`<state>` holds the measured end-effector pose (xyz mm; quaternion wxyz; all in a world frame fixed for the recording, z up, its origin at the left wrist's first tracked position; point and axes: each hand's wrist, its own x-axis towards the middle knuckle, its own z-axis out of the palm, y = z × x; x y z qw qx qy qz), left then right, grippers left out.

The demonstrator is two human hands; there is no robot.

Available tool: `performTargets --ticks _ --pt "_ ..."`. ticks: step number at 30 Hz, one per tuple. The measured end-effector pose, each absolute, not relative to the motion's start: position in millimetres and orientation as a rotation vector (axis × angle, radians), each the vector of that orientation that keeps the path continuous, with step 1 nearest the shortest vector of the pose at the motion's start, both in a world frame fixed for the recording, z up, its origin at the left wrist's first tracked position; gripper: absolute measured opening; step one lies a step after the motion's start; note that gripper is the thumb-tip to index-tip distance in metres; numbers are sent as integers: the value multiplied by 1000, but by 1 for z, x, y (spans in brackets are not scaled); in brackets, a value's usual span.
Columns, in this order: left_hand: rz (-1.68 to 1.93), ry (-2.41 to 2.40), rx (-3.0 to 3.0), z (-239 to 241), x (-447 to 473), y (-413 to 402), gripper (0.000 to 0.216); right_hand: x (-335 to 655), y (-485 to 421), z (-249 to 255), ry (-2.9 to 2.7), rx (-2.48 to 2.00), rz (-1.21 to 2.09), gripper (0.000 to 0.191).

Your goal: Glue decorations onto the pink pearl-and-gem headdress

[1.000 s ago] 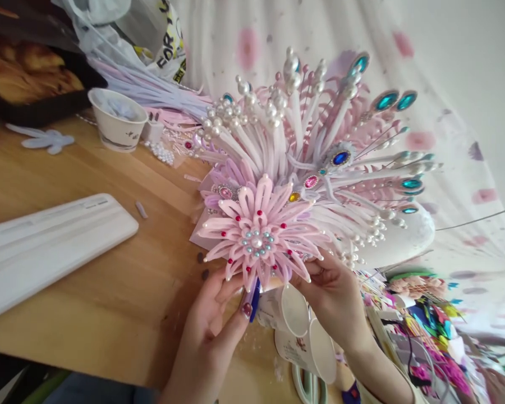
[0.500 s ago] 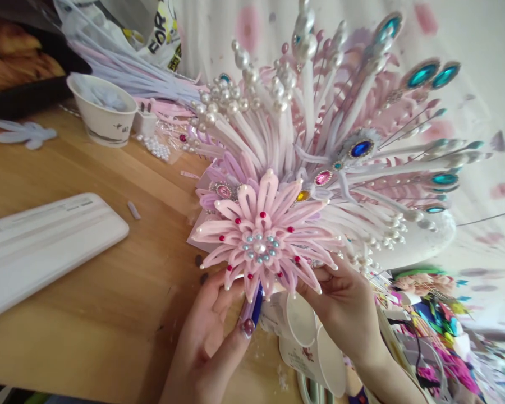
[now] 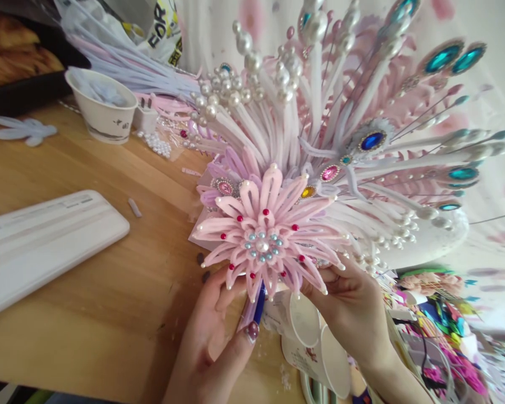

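In front of me stands a large headdress (image 3: 278, 134) of white, pink and lilac fuzzy stems, tipped with pearls and teal gems. At its lower front sits a pink flower (image 3: 263, 272) with pearl petal tips, red beads and a ring of light blue beads. My left hand (image 3: 210, 342) grips the headdress below the flower, thumb by a blue and lilac strip (image 3: 258, 306) and fingers partly hidden behind. My right hand (image 3: 351, 308) is closed on its lower right side; the petals cover those fingertips, so their exact grip is hidden.
On the wooden table (image 3: 151, 269) lies a white rectangular case (image 3: 46, 247). A paper cup (image 3: 103, 109) holds pale pieces, with loose pearls (image 3: 155, 145) beside it. More paper cups (image 3: 315, 353) are under my right hand. Fuzzy stems (image 3: 130, 67) lie at back left, colourful craft items (image 3: 441, 331) at right.
The headdress looks slightly larger and its upper part has shifted a little to the right. Both hands keep their hold and have moved slightly right with it.
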<state>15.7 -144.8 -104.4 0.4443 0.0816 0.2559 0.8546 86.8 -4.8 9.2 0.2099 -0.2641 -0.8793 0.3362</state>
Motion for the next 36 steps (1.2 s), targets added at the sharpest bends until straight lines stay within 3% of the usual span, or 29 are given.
performTargets --ticks 36 --pt "2106 805 170 -91 25 -145 71 85 -5 9 -2468 -780 865 20"
